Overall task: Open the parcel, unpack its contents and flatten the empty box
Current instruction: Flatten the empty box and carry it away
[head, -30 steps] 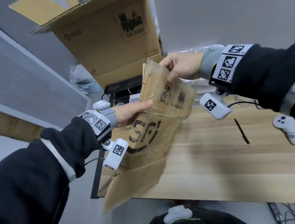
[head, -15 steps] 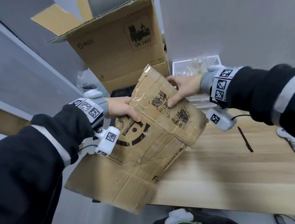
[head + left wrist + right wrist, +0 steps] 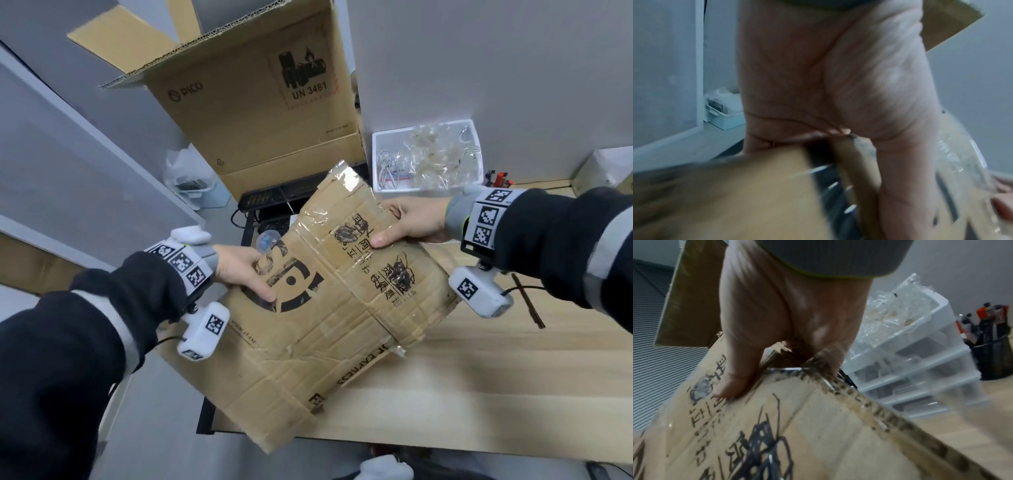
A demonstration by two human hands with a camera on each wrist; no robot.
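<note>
Head view: left hand and right hand grip flattened box (taped).

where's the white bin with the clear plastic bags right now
In the head view the white bin sits at the back of the wooden table against the wall, right of the big open cardboard box, just beyond the right hand.

Office or small workroom, grey partition walls, light wooden table, black mesh pen pot with pens, white plastic drawer unit topped with clear wrapping, large open PICO carton, black device with cables behind the table
</note>
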